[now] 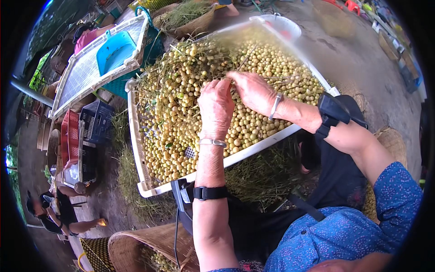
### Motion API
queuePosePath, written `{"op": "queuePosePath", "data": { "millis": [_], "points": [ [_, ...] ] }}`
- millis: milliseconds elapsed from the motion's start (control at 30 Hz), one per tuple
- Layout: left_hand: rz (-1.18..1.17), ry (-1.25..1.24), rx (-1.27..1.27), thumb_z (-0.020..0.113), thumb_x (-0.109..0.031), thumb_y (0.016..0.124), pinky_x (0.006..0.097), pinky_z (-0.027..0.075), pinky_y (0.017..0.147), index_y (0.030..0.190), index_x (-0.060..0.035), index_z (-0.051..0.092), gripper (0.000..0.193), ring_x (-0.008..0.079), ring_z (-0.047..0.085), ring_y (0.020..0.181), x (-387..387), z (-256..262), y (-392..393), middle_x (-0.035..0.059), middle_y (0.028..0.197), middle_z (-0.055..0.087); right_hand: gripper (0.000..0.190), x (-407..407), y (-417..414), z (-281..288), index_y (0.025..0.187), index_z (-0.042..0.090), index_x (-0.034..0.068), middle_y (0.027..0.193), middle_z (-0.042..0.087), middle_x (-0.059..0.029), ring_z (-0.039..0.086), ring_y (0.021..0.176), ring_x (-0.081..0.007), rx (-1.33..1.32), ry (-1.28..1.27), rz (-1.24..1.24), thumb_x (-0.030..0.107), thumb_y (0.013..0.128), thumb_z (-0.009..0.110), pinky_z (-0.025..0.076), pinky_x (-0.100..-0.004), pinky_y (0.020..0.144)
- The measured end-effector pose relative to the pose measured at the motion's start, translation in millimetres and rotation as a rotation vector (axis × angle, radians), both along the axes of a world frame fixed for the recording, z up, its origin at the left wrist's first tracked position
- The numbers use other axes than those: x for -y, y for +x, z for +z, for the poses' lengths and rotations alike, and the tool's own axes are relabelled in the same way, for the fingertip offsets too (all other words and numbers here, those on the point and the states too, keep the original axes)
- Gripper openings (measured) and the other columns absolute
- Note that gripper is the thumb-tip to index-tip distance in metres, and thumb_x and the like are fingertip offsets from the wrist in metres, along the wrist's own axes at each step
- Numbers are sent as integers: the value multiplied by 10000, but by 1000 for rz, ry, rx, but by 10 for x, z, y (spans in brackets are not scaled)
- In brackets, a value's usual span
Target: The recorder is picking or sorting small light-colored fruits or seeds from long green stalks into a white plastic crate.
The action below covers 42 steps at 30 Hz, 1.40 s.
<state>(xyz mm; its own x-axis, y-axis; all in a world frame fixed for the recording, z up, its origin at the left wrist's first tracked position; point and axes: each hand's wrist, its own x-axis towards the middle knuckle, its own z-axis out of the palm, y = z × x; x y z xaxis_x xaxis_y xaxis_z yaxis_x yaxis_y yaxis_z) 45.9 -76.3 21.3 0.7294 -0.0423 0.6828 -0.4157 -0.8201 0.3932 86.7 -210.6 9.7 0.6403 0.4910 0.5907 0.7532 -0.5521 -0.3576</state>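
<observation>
My left hand (216, 102) and my right hand (254, 90) meet over a white plastic tray (134, 153) full of small round yellow-green fruits (251, 131). Both hands have bunched fingers, pinched around a thin fruit stalk that they mostly hide. My right hand is slightly blurred. A dark twig (247, 58) rises just beyond its fingers. Stalks still bearing fruits (185, 56) lie heaped in the tray's far left part, while loose fruits cover the near and right parts. At the near left, some of the tray's perforated bottom (189, 152) shows.
A second white mesh tray (80, 73) holds a blue plastic scoop (115, 51). Stripped stalks (265, 175) lie under the fruit tray. A wicker basket (153, 241) stands at the near left, and a white basin (282, 25) beyond. Another person (63, 210) sits at the left.
</observation>
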Motion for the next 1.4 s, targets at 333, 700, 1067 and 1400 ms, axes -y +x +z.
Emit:
{"op": "queuePosePath", "data": {
  "millis": [333,700,1067,1400],
  "points": [
    [192,154,-12,657,-85,742,494,149,1104,1427,-175,236,808,407,78,1373,228,-90,-165,247,1477,44,186,310,497,628,1045,569,-6,656,579,-45,470,411,-56,-1306,805,117,109,902,539,368,-178,342],
    [-78,-761,-87,654,-160,834,350,396,986,1126,-11,608,331,262,502,1151,139,215,-115,170,1254,519,174,282,334,877,971,645,67,684,614,5,583,642,-72,-200,535,280,211,893,585,466,-222,560],
    [-159,-1357,-304,592,-128,887,215,479,659,918,-6,650,138,98,590,725,-50,259,-190,53,835,652,210,-152,-124,428,942,583,17,655,582,-41,580,541,-111,-1487,382,484,215,930,514,468,-220,410],
    [-93,-1340,-460,570,-161,899,199,479,588,980,-6,626,184,90,570,683,-217,312,-259,30,809,618,221,-346,15,129,977,582,4,719,612,-87,604,550,-129,-1581,606,472,208,924,516,423,-198,352]
  ]
}}
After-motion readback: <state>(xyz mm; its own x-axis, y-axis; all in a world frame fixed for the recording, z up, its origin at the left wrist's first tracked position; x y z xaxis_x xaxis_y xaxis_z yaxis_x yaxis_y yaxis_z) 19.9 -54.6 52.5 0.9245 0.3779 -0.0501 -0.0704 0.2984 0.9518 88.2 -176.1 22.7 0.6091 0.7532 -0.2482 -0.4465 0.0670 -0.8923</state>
